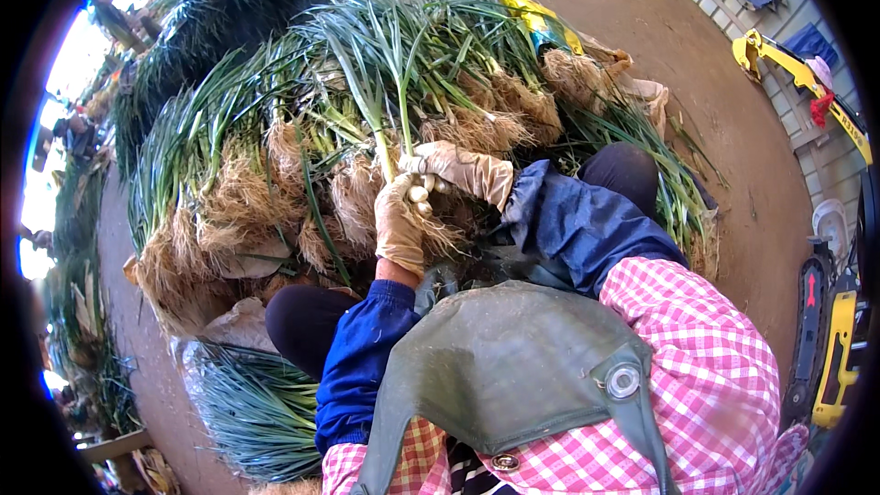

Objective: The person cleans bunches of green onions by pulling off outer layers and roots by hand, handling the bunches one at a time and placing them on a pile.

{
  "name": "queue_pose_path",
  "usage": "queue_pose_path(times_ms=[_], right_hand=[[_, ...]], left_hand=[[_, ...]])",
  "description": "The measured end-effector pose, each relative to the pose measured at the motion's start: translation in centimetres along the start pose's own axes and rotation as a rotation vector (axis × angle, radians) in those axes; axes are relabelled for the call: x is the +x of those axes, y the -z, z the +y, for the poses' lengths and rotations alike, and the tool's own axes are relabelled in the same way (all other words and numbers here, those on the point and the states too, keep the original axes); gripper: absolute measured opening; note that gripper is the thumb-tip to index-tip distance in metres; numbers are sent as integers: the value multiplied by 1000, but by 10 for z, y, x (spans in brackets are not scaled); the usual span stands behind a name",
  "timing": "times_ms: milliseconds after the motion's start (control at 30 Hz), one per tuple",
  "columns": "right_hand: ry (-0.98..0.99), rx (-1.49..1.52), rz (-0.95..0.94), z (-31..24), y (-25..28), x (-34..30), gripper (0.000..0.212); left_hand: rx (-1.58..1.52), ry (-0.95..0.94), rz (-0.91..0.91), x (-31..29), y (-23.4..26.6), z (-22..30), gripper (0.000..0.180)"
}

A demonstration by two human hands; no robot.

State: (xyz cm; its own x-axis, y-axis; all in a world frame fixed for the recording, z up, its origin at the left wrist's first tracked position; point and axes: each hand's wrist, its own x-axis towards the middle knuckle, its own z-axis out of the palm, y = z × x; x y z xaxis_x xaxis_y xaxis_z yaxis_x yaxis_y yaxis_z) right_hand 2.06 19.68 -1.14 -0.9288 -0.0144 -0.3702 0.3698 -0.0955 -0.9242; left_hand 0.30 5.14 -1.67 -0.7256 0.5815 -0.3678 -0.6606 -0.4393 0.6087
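Note:
My left hand (399,225), in a tan glove, is closed round the pale lower stem of a leek (384,154). Its green leaves fan upward and away from me. From the right, my right hand (463,170), gloved alike, reaches across with curled fingers at a second leek stem (405,124). Several rounded white ends show between the hands; I cannot tell whether they are glove fingertips or stem ends. Stringy roots (442,236) hang just below. Right beyond my hands lies a wide heap of leeks (220,192), their shaggy tan roots turned toward me.
Another leek pile (243,0) lies at the far left. Beside my left knee (307,325) is a bundle of leeks (257,403) on clear plastic. A yellow bag (541,18) sits behind the heap. Yellow-armed machinery (802,73) stands along the right wall, above brown floor (733,192).

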Motion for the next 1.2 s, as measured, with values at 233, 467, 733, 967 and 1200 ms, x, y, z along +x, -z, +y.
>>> queue_pose_path(times_ms=[233,467,733,967,1200], right_hand=[[150,-75,154,6,-13,-15,21],[381,-327,74,16,-12,-21,17],[-65,-490,-415,-24,6,-76,21],[141,-778,83,-1,38,-12,32],[9,111,-20,3,-12,-15,28]], left_hand=[[-98,5,-85,14,12,-13,14],[96,-8,50,2,5,-12,36],[57,-9,-40,9,21,-10,47],[164,-8,55,1,11,-11,57],[29,53,-57,6,13,-12,47]])
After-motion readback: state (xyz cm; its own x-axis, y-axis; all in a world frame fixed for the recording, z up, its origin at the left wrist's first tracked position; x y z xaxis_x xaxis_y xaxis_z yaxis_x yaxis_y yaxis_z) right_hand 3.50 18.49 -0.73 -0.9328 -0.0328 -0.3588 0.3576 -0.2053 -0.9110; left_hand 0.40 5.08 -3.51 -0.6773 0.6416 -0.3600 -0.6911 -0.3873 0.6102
